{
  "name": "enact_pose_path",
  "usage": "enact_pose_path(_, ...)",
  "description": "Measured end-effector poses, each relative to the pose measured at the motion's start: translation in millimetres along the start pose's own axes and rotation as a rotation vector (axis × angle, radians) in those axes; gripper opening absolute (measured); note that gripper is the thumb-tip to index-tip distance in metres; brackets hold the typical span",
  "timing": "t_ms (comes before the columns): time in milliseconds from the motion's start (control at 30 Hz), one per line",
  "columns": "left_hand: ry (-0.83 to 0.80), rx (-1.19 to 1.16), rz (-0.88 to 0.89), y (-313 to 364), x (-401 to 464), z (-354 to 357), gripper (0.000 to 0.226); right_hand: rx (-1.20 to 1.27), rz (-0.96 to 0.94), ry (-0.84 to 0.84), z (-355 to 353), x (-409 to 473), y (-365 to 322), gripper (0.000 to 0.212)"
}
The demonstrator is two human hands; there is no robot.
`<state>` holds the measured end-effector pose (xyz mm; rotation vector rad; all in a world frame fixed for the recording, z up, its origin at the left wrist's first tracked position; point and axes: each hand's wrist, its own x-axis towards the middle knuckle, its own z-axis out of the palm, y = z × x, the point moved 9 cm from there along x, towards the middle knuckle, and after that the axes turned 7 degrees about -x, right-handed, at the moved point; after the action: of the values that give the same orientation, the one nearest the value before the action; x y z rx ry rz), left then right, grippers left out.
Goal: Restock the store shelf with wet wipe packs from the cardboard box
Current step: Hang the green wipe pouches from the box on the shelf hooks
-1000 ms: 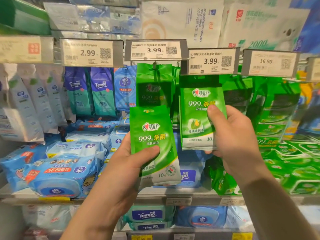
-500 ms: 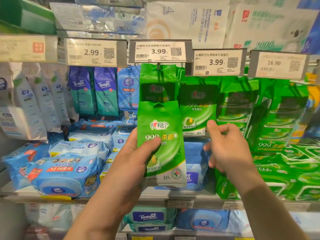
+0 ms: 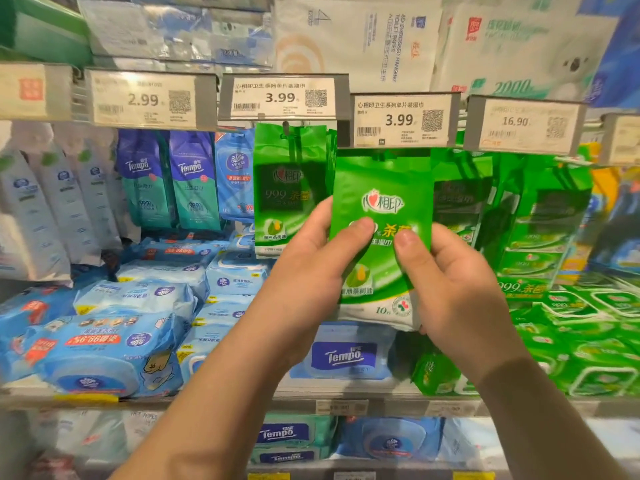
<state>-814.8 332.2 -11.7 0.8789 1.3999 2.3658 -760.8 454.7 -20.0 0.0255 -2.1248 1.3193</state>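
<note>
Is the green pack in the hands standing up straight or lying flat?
Upright. The green pack has its logo on top, and both hands hold its lower half.

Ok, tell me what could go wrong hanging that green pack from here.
1. The green pack has its top edge hidden behind the 3.99 price tag, so the hook cannot be seen; the hang hole may miss it.
2. The left hand and right hand both grip the pack's lower half, so the unsupported top could fold on contact.
3. The hanging green packs crowd beside it; pushing in might knock one loose.
</note>
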Motion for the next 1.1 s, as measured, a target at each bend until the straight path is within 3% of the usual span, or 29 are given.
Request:
enact_pose_path(267,0.051,-0.004,0.003,1,28,6,0.025,0.097,0.028,0.028,-5,29,3,0.045)
enact_pose_path(500,0.11,0.017,-0.002,-18,23,-6,0.023,0.017,0.021,-0.024,2,30,17,0.078)
enact_pose_path(667,0.12,0.113,0.078,-17,21,-7,0.019,0.018,-0.006,-0.022,-2,32,16,0.068)
enact_pose_path(833,0.214,0.256,-0.091,-50,4,-29,0.02,-0.08,0.025,-0.015,-2,30,35,0.081)
enact_pose_path(1100,0.36,0.328,-0.164,-50,10,-44,0.038,-0.23,0.146,0.046,1,35,48,0.063)
